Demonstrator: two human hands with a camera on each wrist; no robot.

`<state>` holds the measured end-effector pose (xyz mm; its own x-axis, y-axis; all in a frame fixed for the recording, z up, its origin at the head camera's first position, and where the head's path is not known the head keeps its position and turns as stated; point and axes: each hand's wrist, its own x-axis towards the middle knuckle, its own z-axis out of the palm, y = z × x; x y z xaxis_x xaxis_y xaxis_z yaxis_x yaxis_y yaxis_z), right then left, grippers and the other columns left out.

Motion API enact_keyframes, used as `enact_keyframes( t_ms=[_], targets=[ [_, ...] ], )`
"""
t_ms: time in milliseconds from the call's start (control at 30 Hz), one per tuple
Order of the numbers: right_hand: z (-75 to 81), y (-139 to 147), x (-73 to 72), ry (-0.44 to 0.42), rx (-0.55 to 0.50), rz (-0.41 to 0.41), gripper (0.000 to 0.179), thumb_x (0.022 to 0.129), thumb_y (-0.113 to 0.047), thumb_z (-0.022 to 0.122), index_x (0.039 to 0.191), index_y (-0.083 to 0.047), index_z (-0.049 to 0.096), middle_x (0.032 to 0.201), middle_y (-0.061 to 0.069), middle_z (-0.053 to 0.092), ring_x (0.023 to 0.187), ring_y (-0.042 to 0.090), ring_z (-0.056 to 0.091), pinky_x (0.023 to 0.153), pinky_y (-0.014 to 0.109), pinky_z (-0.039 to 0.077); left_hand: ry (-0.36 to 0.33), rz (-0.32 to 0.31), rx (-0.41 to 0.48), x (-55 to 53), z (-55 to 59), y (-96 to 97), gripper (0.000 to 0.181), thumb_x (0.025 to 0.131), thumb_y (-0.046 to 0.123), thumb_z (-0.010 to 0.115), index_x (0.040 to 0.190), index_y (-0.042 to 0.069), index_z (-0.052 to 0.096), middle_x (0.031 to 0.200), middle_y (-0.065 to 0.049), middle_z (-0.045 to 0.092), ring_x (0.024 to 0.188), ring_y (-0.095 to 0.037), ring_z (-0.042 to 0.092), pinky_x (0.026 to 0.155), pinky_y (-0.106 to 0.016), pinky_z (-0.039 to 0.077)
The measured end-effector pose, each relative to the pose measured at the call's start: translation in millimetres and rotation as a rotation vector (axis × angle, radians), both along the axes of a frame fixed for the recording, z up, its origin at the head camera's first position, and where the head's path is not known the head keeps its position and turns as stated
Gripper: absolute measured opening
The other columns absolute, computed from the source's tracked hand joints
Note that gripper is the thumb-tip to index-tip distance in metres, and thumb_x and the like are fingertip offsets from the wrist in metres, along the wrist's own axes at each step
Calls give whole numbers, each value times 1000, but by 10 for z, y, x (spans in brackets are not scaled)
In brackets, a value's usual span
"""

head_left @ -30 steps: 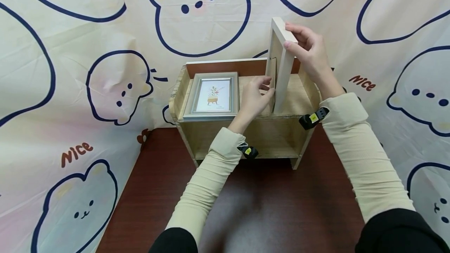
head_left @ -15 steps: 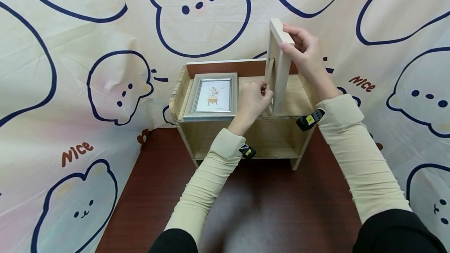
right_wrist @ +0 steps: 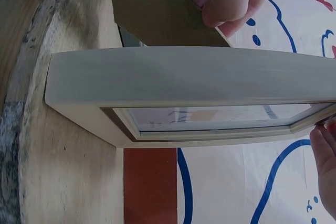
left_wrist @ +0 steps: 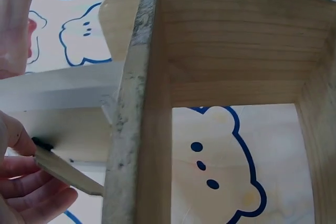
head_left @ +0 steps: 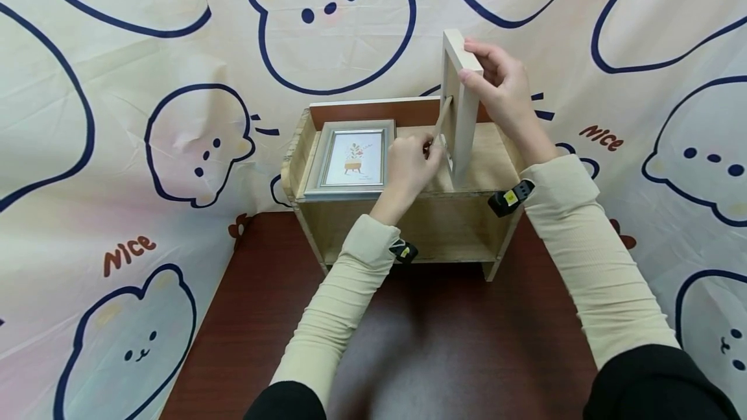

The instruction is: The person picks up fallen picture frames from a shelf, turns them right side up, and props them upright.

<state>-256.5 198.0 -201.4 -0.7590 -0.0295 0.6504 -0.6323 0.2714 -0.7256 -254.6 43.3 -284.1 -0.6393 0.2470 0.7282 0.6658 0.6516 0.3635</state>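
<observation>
Left hand (head_left: 411,164) is reached over the wooden shelf's (head_left: 493,164) front edge, easel back (left_wrist: 68,173) pinched thumb-to-fingers — if tugged too hard, white picture frame (head_left: 465,122) could be tipped. Frame is stood upright on shelf's upper tier, right half — top pinched by right hand (head_left: 506,93), raised above shelf.

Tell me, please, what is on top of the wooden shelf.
On the shelf, a grey frame lies flat and a white frame stands upright; the right hand holds it, the left hand pinches its flap. What is beneath both frames is covered.
</observation>
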Motion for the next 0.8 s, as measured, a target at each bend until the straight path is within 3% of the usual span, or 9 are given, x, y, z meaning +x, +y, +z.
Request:
enact_keyframes(
  t_ms=[300,467,800],
  targets=[
    [-3,-37,-15,-2,-3,7,45,81,-17,56,123,-2,54,131,6,51,107,16,52,92,30,43,18,15,8,0,-74,-14,14,79,6,61,89,-1,69,79,-9,68,73,-21,63,63,-31,49],
    [-1,-47,-8,3,-6,11,45,80,-17,56,122,0,55,132,7,50,112,16,51,95,29,41,-27,-1,25,-7,-45,-66,18,76,-1,59,91,-3,70,82,-10,69,74,-20,65,65,-28,50],
    [11,-35,0,-9,4,15,45,81,-17,57,122,1,54,134,7,47,117,15,48,97,29,38,-38,-12,51,-59,8,-212,14,79,-2,61,88,-2,71,79,-10,69,70,-18,64,64,-28,50]
  ],
)
